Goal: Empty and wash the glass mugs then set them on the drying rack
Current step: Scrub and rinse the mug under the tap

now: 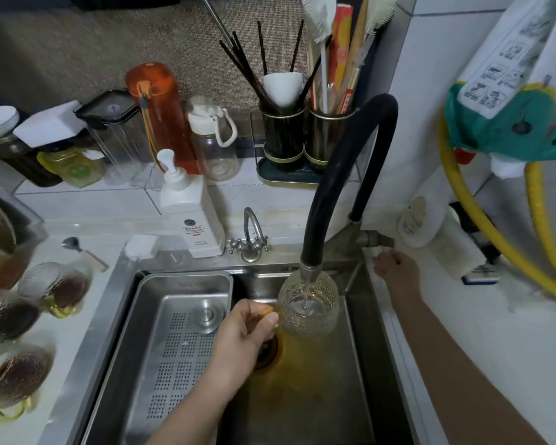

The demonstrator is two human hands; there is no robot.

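Observation:
My left hand (pixel 242 335) grips the yellow handle of a textured glass mug (pixel 308 305), held upright over the sink (pixel 360 374) right under the black faucet spout (pixel 310 268). A thin stream of water runs into the mug. My right hand (pixel 394 264) reaches to the faucet lever (pixel 381 240) at the sink's back right corner; its fingers are at the lever. Three more glass mugs with brown liquid stand on the counter at left (pixel 66 289), (pixel 8 319), (pixel 18 377). Brownish liquid stains the sink floor around the drain (pixel 267 351).
A perforated steel drain tray (pixel 177 342) sits in the sink's left half. Behind the sink stand a soap pump bottle (pixel 190 213), a small tap (pixel 251 236), bottles, and utensil holders (pixel 302 136). A spoon (pixel 81 248) lies on the left counter. A yellow hose (pixel 495 232) hangs at right.

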